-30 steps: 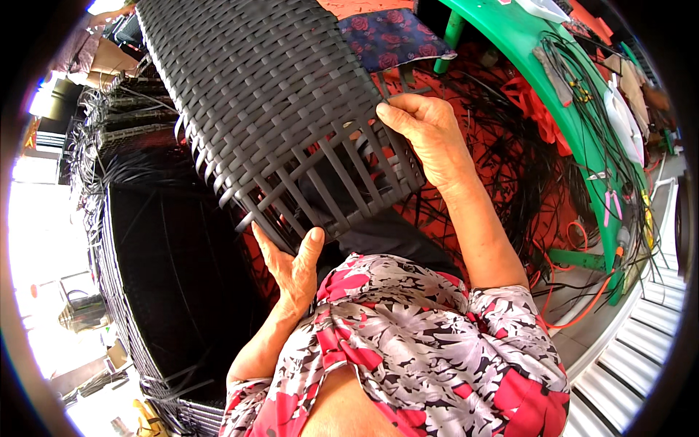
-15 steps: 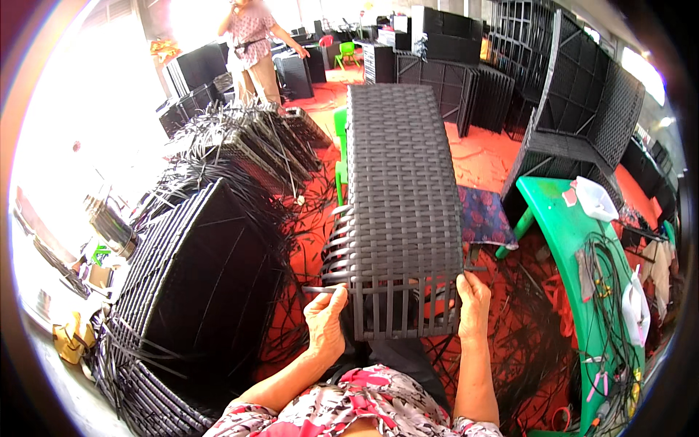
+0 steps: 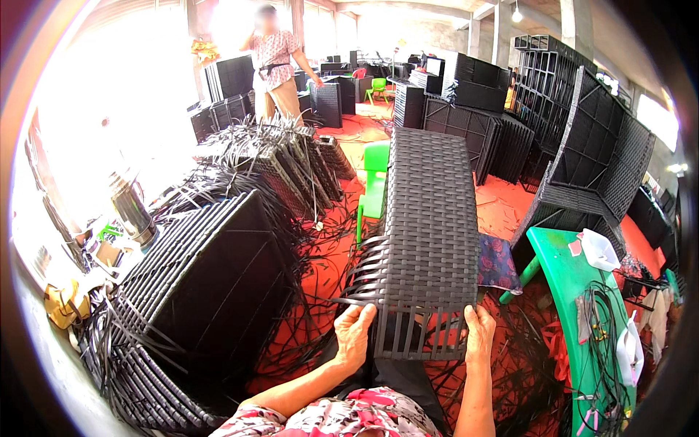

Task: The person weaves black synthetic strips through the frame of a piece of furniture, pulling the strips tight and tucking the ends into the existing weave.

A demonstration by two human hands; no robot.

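A grey panel (image 3: 433, 218) of woven flat plastic strips stands in front of me. Its upper part is densely woven; at the near end, bare lengthwise strips run down to the frame edge. Loose strip ends stick out along its left side. My left hand (image 3: 354, 336) is closed in a pinch at the panel's left edge, on a flat grey strip (image 3: 351, 301) whose end points left. At the right edge my right hand (image 3: 479, 335) pinches at the same level, where that cross strip comes out; its fingertips partly hide the strip.
Black stacked panels (image 3: 218, 284) with tangled strips lie to the left. A green bench (image 3: 561, 255) with cords and a white container (image 3: 599, 250) stands right. Beyond the panel is a green chair (image 3: 375, 182). Another person (image 3: 275, 65) stands at the far left. Strip scraps litter the red floor.
The view has tilted up and turned left, so the panel and both hands appear lower and farther right. Both hands keep their pinch at the panel's sides.
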